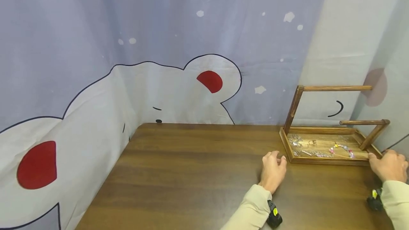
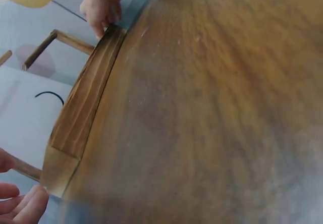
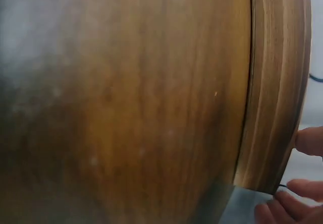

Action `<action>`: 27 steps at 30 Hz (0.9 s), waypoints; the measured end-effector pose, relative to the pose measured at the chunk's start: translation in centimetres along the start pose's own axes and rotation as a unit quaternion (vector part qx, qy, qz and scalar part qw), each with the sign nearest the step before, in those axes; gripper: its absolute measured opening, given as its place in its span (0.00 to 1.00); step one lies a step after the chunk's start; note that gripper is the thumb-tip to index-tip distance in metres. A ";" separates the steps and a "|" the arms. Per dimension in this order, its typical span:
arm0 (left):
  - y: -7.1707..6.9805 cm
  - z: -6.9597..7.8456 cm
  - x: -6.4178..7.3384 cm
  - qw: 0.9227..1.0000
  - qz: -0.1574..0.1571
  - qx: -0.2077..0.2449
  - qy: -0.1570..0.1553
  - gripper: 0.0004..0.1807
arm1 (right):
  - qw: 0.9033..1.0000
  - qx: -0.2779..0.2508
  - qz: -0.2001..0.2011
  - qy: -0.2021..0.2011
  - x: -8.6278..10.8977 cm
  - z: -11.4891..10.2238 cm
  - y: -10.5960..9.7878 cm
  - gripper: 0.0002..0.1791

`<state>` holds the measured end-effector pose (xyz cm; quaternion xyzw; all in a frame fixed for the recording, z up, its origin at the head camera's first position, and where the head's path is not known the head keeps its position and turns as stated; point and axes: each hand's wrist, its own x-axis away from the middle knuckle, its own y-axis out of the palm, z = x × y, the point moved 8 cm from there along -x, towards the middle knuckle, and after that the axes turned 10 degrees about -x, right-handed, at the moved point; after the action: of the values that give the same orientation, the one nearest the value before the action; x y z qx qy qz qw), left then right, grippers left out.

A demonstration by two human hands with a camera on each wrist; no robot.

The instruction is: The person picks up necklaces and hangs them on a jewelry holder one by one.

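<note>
Head view: left hand point(image 1: 272, 172) relaxed beside the wooden tray point(image 1: 322, 160) at its eight o'clock; right hand point(image 1: 390, 166) grips the four-o'clock corner.

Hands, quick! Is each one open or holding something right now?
Left hand: open, holding nothing, beside the wooden tray.
Right hand: at the tray's corner; can't tell whether its grip is closed on it.

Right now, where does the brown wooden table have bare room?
The table is bare from the left hand leftward to the lilac-and-white cloth, and, in front of the rectangular wooden tray, rightward to the right hand. The tray is crowded with small jewellery.
</note>
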<state>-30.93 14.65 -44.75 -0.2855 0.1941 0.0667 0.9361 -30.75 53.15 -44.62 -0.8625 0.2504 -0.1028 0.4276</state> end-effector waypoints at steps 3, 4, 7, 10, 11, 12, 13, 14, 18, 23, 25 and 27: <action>0.4 -0.4 0.1 1.000 0.016 0.007 -0.008 0.13 | 1.000 0.007 -0.001 -0.028 -0.4 0.2 0.2 0.34; 0.6 -0.5 0.2 1.000 0.019 0.002 -0.012 0.13 | 0.999 0.003 0.004 -0.037 -0.5 0.2 0.2 0.32; 1.0 -0.7 0.4 0.999 0.027 -0.022 -0.023 0.15 | 0.999 -0.021 0.015 -0.040 -0.6 0.5 0.4 0.32; 1.3 -0.7 0.4 0.998 0.029 -0.039 -0.034 0.17 | 0.999 -0.035 0.021 -0.029 -0.7 0.7 0.3 0.32; 1.3 -0.7 0.3 0.998 0.029 -0.041 -0.037 0.17 | 0.999 -0.037 0.023 -0.027 -0.7 0.7 0.2 0.32; 1.4 -0.7 0.3 0.998 0.028 -0.041 -0.042 0.18 | 0.999 -0.038 0.022 -0.026 -0.7 0.6 0.2 0.33; 1.7 -0.6 0.1 0.998 0.026 -0.041 -0.043 0.19 | 0.999 -0.036 0.022 -0.027 -0.8 0.7 0.1 0.33; 2.0 -0.6 0.0 0.998 0.022 -0.039 -0.048 0.20 | 0.999 -0.034 0.021 -0.029 -0.9 0.7 0.0 0.33; 3.0 -0.8 -0.4 0.997 0.008 -0.026 -0.070 0.23 | 0.999 -0.022 0.008 -0.038 -1.3 0.8 -0.1 0.34; 4.3 -0.6 -0.8 0.997 -0.012 0.003 -0.082 0.28 | 0.999 0.001 -0.029 -0.033 -1.8 1.2 -0.1 0.38; 4.7 -0.4 -1.0 0.997 -0.014 0.009 -0.081 0.29 | 0.998 0.005 -0.053 -0.037 -2.1 1.2 -0.1 0.41; 4.9 -0.1 -1.3 0.997 -0.011 0.011 -0.078 0.27 | 0.996 0.010 -0.067 -0.051 -2.3 0.9 -0.2 0.42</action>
<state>-33.30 18.65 -46.82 -0.2707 0.1180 0.0766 0.9523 -32.25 55.06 -44.88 -0.8774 0.1684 -0.0895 0.4403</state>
